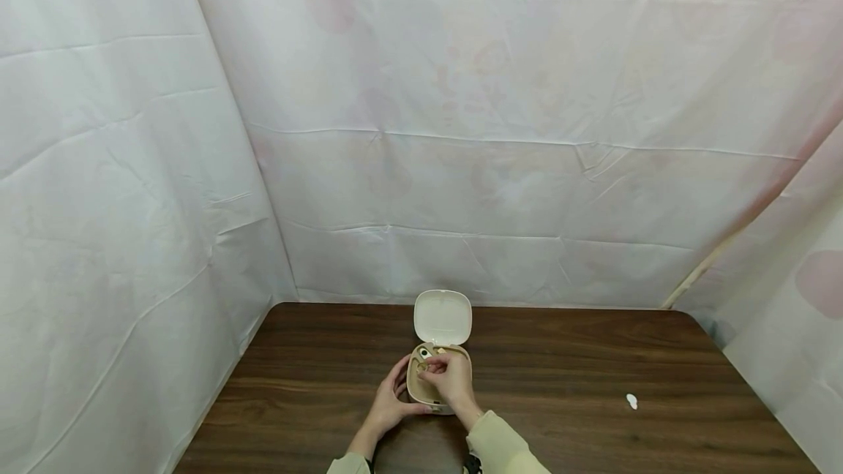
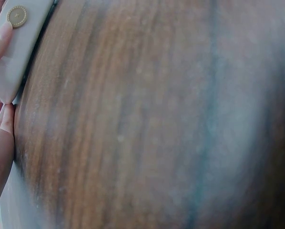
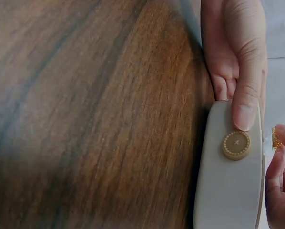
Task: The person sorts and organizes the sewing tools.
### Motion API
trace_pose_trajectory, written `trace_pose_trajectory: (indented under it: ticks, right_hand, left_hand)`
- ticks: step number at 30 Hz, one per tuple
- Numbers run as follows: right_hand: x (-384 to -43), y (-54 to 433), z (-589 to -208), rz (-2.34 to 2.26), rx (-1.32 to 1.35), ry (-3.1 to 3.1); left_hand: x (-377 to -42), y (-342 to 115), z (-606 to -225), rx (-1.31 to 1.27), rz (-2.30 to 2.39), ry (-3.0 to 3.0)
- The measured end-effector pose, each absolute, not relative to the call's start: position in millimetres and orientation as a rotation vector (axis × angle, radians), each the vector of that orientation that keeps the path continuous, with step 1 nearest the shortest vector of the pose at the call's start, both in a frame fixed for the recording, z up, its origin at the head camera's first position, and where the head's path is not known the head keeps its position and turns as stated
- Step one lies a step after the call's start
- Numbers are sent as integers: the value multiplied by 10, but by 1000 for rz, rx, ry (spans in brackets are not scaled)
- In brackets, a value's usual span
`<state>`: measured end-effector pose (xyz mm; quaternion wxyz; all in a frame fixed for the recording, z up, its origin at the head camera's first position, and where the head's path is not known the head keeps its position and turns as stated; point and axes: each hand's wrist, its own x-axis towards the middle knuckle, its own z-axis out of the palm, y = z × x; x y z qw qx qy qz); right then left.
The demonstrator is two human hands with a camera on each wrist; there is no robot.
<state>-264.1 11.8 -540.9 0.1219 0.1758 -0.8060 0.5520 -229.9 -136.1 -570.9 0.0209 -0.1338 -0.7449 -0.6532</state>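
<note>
A small cream jewellery box (image 1: 413, 390) stands on the table, its white lid (image 1: 443, 317) raised at the back. My left hand (image 1: 390, 402) holds it by the left side, thumb along the front beside a round gold button (image 3: 237, 144). Over the open tray, my right hand (image 1: 453, 380) pinches a small textured gold piece (image 3: 276, 138) between thumb and fingertips; I cannot tell its exact kind. A white item with a dark spot (image 1: 424, 353) lies in the back left of the tray. My right hand hides much of the box's right side.
A small white rounded piece (image 1: 631, 401) lies by itself on the dark wooden table (image 1: 553, 371), well to the right of the box. White cloth (image 1: 461, 167) hangs behind the table's back edge and along both sides.
</note>
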Motion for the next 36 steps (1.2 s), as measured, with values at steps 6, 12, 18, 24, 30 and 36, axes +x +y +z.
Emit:
trace_pose_trajectory:
  ticks: [6, 12, 18, 24, 30, 36]
  right_hand:
    - [-2652, 52, -5418, 1504, 528, -2424]
    - [-2661, 8, -5388, 1463, 483, -2488]
    - [-2676, -14, -5358, 1468, 471, -2512]
    - [-2670, -9, -5336, 1473, 440, -2545]
    - [-2664, -6, -5327, 1461, 446, -2544]
    - [-2650, 2, -5308, 1501, 468, -2527]
  left_hand:
    - [-2295, -1366, -5713, -415, -2042, -2308]
    - [-2302, -1378, -5717, -405, -2048, -2311]
    - [-2308, -1384, -5723, -403, -2051, -2310]
    - [-2304, -1380, -5722, -406, -2056, -2309]
    - [-2303, -1378, -5725, -402, -2060, -2309]
    - [-2305, -1383, -5731, -410, -2061, -2299]
